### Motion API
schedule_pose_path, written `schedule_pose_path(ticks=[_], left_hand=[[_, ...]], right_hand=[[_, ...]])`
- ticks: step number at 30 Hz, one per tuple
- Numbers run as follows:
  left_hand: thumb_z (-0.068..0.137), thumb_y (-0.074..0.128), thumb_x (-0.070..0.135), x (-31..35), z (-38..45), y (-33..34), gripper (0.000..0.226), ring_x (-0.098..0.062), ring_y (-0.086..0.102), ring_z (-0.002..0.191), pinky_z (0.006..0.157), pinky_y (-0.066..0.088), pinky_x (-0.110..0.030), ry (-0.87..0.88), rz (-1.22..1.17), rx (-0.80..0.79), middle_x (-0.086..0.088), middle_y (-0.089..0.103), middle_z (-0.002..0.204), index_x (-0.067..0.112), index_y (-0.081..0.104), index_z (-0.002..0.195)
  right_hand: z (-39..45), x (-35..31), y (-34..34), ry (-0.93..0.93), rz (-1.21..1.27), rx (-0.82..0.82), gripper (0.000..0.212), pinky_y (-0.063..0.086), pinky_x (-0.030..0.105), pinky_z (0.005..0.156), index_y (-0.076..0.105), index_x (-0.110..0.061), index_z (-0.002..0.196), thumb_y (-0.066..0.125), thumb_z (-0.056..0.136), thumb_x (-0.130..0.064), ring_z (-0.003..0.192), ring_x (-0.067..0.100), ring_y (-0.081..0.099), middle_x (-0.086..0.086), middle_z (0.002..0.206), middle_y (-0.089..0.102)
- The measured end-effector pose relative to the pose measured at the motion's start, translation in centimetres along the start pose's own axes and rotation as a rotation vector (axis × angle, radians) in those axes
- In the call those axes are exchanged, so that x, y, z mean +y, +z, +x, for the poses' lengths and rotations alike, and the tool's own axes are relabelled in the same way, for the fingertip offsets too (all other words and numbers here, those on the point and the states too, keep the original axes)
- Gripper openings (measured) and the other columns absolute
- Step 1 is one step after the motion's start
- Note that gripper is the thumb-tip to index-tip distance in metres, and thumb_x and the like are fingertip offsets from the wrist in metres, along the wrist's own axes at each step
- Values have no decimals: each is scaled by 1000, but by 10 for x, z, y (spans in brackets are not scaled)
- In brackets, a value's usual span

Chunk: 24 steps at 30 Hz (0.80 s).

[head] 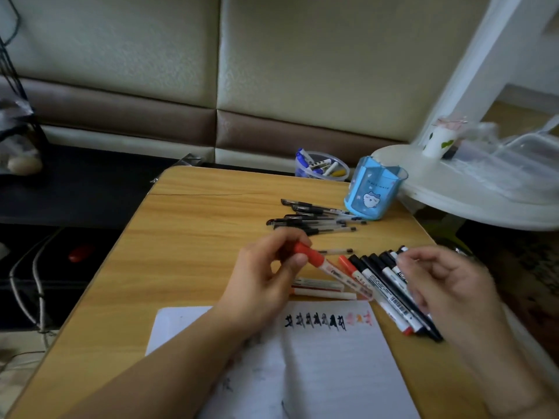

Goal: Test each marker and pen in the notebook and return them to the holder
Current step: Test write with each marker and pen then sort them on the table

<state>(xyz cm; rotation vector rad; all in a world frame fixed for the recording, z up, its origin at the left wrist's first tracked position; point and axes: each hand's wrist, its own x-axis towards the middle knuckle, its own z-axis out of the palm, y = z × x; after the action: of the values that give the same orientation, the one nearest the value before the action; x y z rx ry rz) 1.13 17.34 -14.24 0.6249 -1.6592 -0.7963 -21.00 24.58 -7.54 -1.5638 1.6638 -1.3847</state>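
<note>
the left hand (266, 267) pinches a red marker (320, 261) by its glossy red cap, thumb and fingers curled round the cap end. the marker's long axis runs from the cap at about 10 o'clock down to the barrel end at about 4 o'clock, where the white, printed barrel meets the row of markers (390, 285) lying side by side on the tabletop (196, 225). the right hand (447, 285) hovers over that row at 3 o'clock from the left, fingers loosely curled; whether its fingertips pinch one of the black caps under them i cannot tell.

the holder (375, 192), a blue plastic cup with open compartments and a cartoon face, stands at about 1 o'clock from the left hand, well apart, with a loose heap of slim clear pens (311, 219) with black caps and grips between them. to go back in, the marker would have to tip upright and travel over those pens; the left hand already has it and looks the handier one for that.

the notebook (329, 355) lies open at 6 o'clock, its white ruled page carrying a line of black scribbles, then fainter pink and orange ones. smooth round barrels like these roll easily on the slick wood-grain top.
</note>
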Motion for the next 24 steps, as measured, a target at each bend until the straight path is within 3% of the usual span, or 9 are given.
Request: schedule_pose_path(ticks=[2, 4, 7, 10, 14, 16, 18, 21, 24], left_hand=[[91, 58, 20, 1, 0, -2, 14, -18, 62, 76, 67, 51, -29, 31, -152, 100, 5, 65, 87, 15, 60, 104], [89, 60, 16, 0, 1, -4, 14, -21, 64, 75, 69, 53, -30, 40, -258, 169, -5, 66, 84, 11, 59, 102], [86, 63, 12, -1, 2, -5, 15, -20, 66, 74, 69, 53, -26, 1, -375, 149, -9, 67, 82, 6, 56, 98], [87, 61, 9, 1, -3, -1, 16, -21, 66, 75, 67, 52, -24, 13, -389, 21, -17, 65, 82, 0, 53, 97], [91, 60, 13, 6, -8, 3, 11, -14, 63, 83, 74, 48, -24, 144, 6, -139, 4, 64, 91, 16, 57, 101], [93, 60, 16, 9, -5, 3, 14, -10, 61, 89, 76, 48, -23, 184, 197, -206, 6, 62, 97, 15, 58, 106], [96, 58, 22, 13, -2, 6, 17, -7, 57, 90, 78, 46, -21, 243, 327, -283, 6, 60, 100, 13, 58, 111], [102, 45, 28, 16, -3, 10, 27, -19, 55, 83, 72, 44, -27, 348, 449, -367, -2, 60, 95, 8, 61, 111], [104, 37, 32, 20, -3, 10, 35, -22, 54, 80, 71, 42, -28, 366, 474, -416, -3, 58, 92, 6, 60, 111]], right_hand=[[0, 7, 5, -32, -60, 181, 22, 50, 13, 58, 68, -24, 85, 64, 77, -45, 69, 3, 65, -11, 76, 69], [-4, 12, 9, 34, 11, 196, 42, 52, 22, 63, 65, -29, 96, 59, 72, -63, 71, 1, 62, -15, 79, 66], [-7, 12, 15, 130, 163, -25, 73, 43, 21, 49, 63, -32, 110, 61, 60, -85, 57, 8, 51, -3, 68, 57], [-8, 13, 19, 213, 574, -218, 78, 41, 25, 44, 63, -20, 113, 79, 55, -70, 54, 18, 48, 9, 66, 51], [-12, 15, 22, 221, 787, -224, 59, 43, 26, 44, 63, -13, 88, 95, 48, -44, 48, 18, 46, 7, 58, 47], [-15, 15, 23, 177, 839, -201, 50, 42, 24, 43, 62, -14, 78, 96, 48, -36, 44, 16, 43, 3, 53, 44], [-20, 15, 26, 109, 781, -204, 44, 42, 24, 44, 61, -18, 73, 93, 51, -37, 43, 15, 41, 1, 50, 44], [-29, 15, 36, 16, 580, -231, 42, 40, 27, 46, 55, -23, 74, 86, 60, -48, 44, 18, 42, -1, 49, 47], [-32, 14, 41, -12, 530, -226, 42, 37, 26, 43, 50, -23, 73, 82, 66, -50, 42, 18, 40, 0, 49, 46]])
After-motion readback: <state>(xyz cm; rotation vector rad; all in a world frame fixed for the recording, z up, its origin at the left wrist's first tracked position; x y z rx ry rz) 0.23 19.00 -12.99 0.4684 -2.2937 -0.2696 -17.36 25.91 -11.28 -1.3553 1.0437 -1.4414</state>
